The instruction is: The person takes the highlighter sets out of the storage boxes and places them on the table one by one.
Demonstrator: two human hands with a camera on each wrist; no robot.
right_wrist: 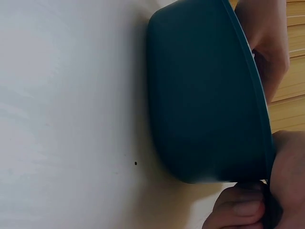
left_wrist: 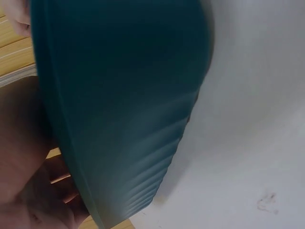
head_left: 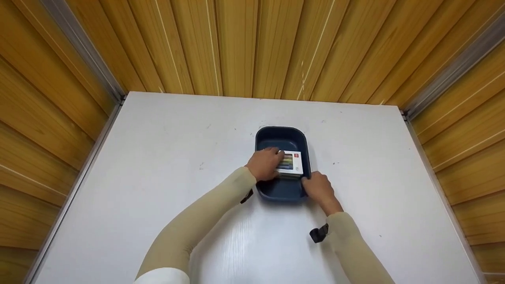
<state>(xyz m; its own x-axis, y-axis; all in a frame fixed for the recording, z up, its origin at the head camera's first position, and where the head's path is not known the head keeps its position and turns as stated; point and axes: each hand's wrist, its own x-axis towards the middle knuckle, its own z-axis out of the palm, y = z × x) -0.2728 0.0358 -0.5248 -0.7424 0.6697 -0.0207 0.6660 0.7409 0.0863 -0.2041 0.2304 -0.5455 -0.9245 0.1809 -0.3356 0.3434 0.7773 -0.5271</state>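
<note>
A dark blue plastic bin (head_left: 282, 193) with rounded corners stands on the white table. Across its middle is a white box (head_left: 298, 167) with a window that shows coloured sticks; their kind is too small to tell. My left hand (head_left: 265, 163) reaches over the left rim and grips the left end of the box, fingers on the far side and thumb on the near side. My right hand (head_left: 318, 187) pinches the bin's right rim near the front corner, thumb over the edge and fingers outside, as the right wrist view shows. Both wrist views show the bin's outer wall (left_wrist: 119, 95), (right_wrist: 205, 95).
The white tabletop (head_left: 177, 150) spreads around the bin, with small dark marks on it. Wood-patterned panels (head_left: 236, 47) rise behind the table and at both sides, with grey metal posts at the corners. A small black device (head_left: 318, 233) is strapped at the right wrist.
</note>
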